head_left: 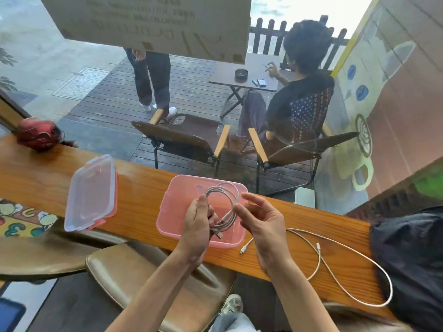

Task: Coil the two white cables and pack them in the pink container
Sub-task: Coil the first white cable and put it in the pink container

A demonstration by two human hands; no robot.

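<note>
Cable one [221, 207] hangs coiled, pinched in the left hand [196, 226] over the container [167, 207], right hand [261, 219] spread; cable two [335, 262] lies uncoiled.

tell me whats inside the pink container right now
Nothing visibly rests in the pink container. The left hand holds a coiled white cable over it; the hands cover part of its floor.

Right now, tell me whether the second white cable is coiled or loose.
Loose. The second white cable lies uncoiled on the wooden counter, right of the pink container, trailing over the near edge.
</note>
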